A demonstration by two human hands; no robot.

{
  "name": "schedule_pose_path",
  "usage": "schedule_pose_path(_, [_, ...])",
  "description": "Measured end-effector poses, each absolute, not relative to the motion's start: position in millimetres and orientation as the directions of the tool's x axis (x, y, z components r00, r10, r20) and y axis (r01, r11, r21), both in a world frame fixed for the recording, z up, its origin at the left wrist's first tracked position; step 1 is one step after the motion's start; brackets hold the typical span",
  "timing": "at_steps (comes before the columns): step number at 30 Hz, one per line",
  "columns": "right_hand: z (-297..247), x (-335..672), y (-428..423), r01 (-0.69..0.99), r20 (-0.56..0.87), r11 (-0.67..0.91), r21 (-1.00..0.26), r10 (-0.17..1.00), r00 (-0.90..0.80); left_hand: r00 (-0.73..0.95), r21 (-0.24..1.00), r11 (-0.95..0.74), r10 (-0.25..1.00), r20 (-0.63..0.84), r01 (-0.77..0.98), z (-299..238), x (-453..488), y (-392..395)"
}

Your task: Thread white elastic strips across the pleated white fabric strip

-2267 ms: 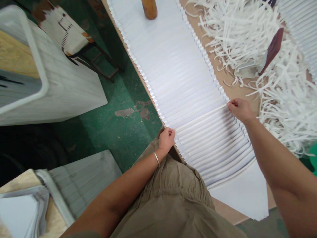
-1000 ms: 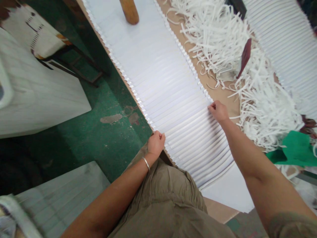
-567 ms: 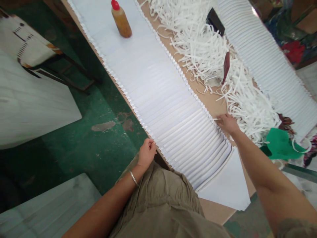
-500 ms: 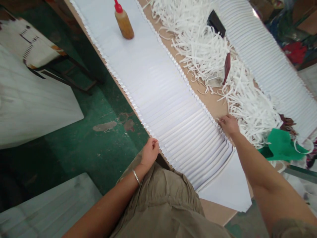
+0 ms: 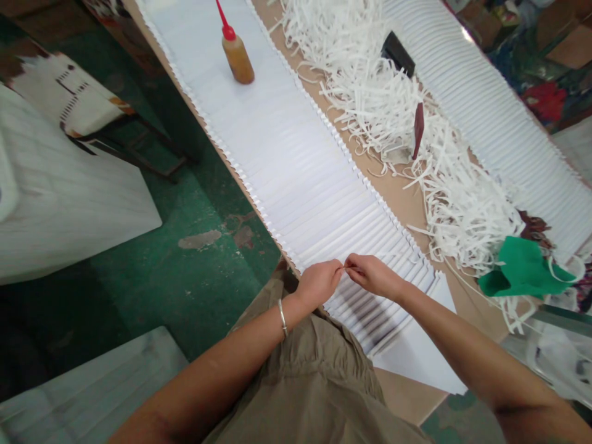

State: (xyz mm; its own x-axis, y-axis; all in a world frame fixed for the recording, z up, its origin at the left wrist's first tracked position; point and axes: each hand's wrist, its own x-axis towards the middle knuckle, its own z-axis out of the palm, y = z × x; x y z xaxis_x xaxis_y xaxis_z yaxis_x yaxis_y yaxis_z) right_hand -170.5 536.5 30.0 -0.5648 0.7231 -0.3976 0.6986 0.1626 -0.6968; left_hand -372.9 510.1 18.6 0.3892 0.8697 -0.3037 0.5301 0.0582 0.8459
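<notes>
1. The left hand [image 5: 319, 283] and the right hand [image 5: 374, 276] meet almost tip to tip. Each has its fingertips pressed together; what they pinch is too small to tell.
2. They are held this close maybe to work on one tiny thing between them.
3. The row of white sheets [image 5: 296, 148] runs under the hands, along the bench edge. The sheets overlap like small steps, perhaps so each edge is easy to reach.
4. A bottle [image 5: 238, 58] with a red top stands on the sheets, farther up, maybe to keep it out of the way.
5. The bench [image 5: 395, 191] is brown. A pile of curly strips [image 5: 462, 191] lies between this row and a second row [image 5: 490, 92]. A green thing [image 5: 525, 268] lies beside the pile.
6. The floor [image 5: 203, 277] is green with worn patches. A big white box [image 5: 83, 185] and a stool [image 5: 152, 151] stand on the left.
</notes>
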Motion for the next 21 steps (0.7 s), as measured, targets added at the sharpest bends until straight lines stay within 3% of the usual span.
schedule_pose_path(5, [15.1, -163.3, 542.7, 0.658, -0.408, 0.071, -0.749, 0.733, -0.543, 0.356, 0.85, 0.331, 0.8, -0.483, 0.409, -2.0, -409.4, 502.7])
schedule_pose_path(9, [3.6, -122.9, 566.6, 0.712, -0.452, 0.04, -0.701, 0.748, -0.487, 0.228, 0.821, 0.5, 0.796, -0.561, 0.275, -23.7, -447.8, 492.6])
schedule_pose_path(14, [-5.0, -76.5, 605.4, 0.829, -0.468, 0.007, -0.56, 0.822, -0.323, -0.002, 0.773, 0.581, 0.8, -0.601, 0.253, -41.3, -467.6, 492.1])
schedule_pose_path(17, [-14.5, -62.1, 628.3, 0.87, -0.438, -0.046, -0.492, 0.876, -0.201, -0.016, 0.784, 0.588, 0.802, -0.597, 0.197, -44.3, -463.3, 500.6])
schedule_pose_path(21, [-25.8, -58.9, 655.7, 0.821, -0.439, -0.143, -0.552, 0.887, -0.141, -0.073, 0.758, 0.617, 0.784, -0.617, 0.212, -45.8, -451.5, 513.9])
